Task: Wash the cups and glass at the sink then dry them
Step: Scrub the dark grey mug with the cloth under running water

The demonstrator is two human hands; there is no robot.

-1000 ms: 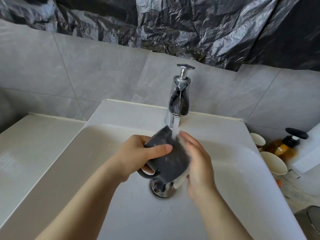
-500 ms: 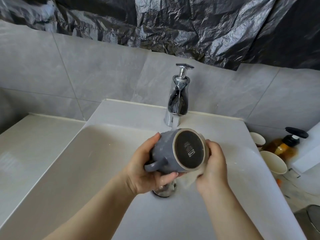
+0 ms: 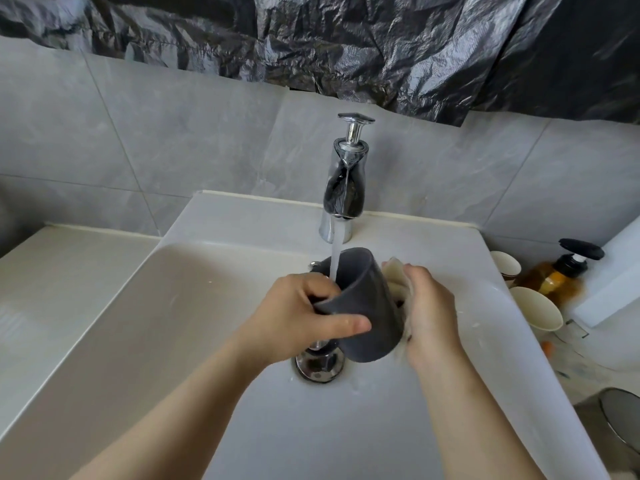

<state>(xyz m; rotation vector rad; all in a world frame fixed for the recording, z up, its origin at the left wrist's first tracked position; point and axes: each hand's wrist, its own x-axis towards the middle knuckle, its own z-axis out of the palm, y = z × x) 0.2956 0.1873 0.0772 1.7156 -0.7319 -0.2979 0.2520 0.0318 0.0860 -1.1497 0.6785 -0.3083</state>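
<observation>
The mug [image 3: 360,306] is held in the middle of the sink [image 3: 214,299], just above the drain [image 3: 320,365], which lies at 6 o'clock from it. It is gripped by the left hand [image 3: 308,313], with the thumb curled over the near wall and the fingers behind. The right hand [image 3: 429,317], at 3 o'clock from the mug, is closed around a pale cloth [image 3: 394,277], which is pressed against the mug. The mug is tilted, and its opening seems to be turned toward the cloth, but this cannot be told for certain.

Water [image 3: 335,261] falls from the tap [image 3: 344,188], at 12 o'clock, onto the upper wall of the mug, close to the left fingers.

For a good wash, the mug should be turned slowly under the stream while the cloth is rubbed around the rim and inside, where stains are usually kept. A firm grip is needed, because a wet glazed wall is probably slippery. The mug should be kept low over the sink, so that less water is splashed.

At 3 o'clock, beyond the sink edge, two paper cups [image 3: 535,308] and an amber pump bottle [image 3: 554,275] are seen. No brand, label or writing can be read anywhere.
</observation>
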